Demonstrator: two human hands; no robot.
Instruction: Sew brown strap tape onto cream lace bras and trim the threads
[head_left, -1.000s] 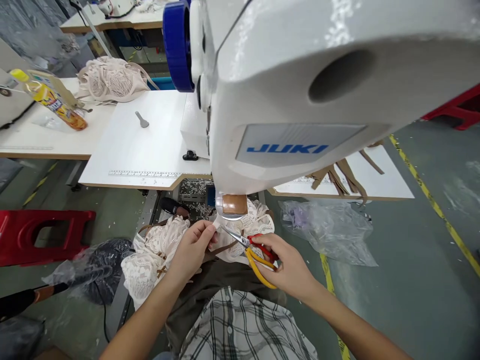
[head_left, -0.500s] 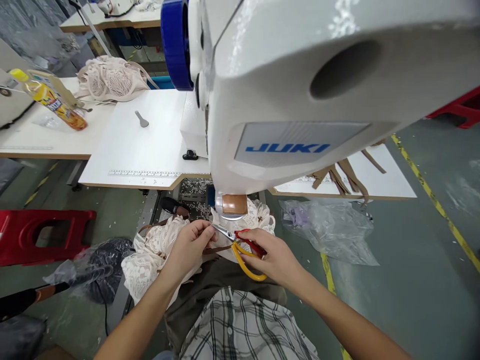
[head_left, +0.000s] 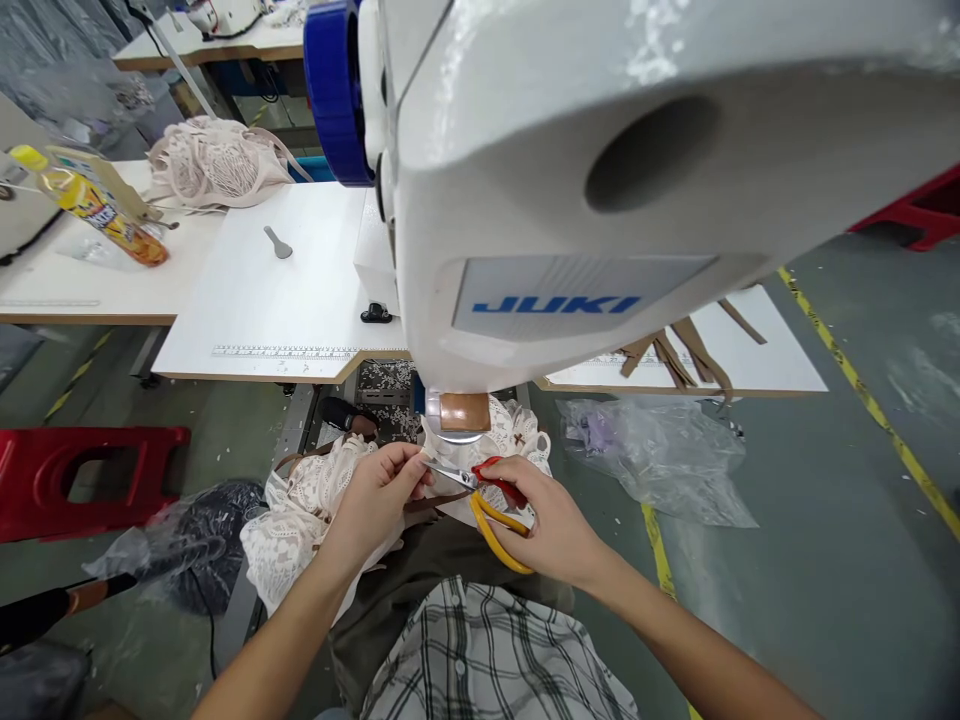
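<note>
My left hand [head_left: 379, 495] pinches the edge of a cream lace garment [head_left: 311, 510] that lies bunched on my lap, under the head of a white JUKI sewing machine [head_left: 600, 180]. My right hand [head_left: 544, 520] grips scissors [head_left: 484, 495] with one red and one yellow handle. The scissor blades point left and meet the lace right at my left fingertips. A brown strap runs under the lace between the two hands.
A white sewing table [head_left: 277, 300] carries a ruler strip, a small grey tool [head_left: 276, 241] and a pile of lace pieces [head_left: 214, 160]. A bottle [head_left: 90, 205] lies at the far left. Brown straps [head_left: 675, 350] lie at the right, a clear plastic bag [head_left: 652, 455] and a red stool [head_left: 82, 480] on the floor.
My right hand has brought the scissors left, from a small gap to the lace at my left fingertips. The view has shifted slightly.
</note>
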